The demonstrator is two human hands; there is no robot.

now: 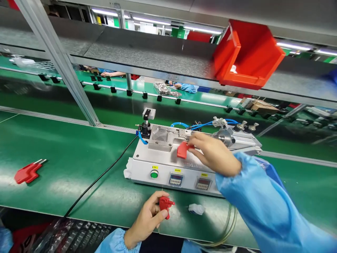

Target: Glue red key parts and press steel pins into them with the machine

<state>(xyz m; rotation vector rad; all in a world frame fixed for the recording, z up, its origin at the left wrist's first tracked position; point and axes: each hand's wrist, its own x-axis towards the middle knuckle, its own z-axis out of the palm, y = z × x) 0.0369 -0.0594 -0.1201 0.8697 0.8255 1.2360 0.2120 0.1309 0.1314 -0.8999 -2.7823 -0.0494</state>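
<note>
My left hand (147, 215) is closed around a small red plastic part (165, 206) with a short peg, just in front of the machine. Over the machine's top plate, my right hand (209, 151) pinches another red plastic part (182, 150), flat and angular; its far end is under my fingers. The white bench machine (147, 167) carries a green button (154, 174), two small counters, a metal fixture block (160, 138) and a cylinder on the right. Farther left on the green bench lies a red part with two metal pins (29, 173).
A crumpled white piece (196, 209) lies on the bench near my left hand. A black cable (101, 175) crosses the bench. An orange-red bin (249, 58) sits on the shelf above. Co-workers' arms show beyond. A tray of clear plastic (79, 233) is at lower left.
</note>
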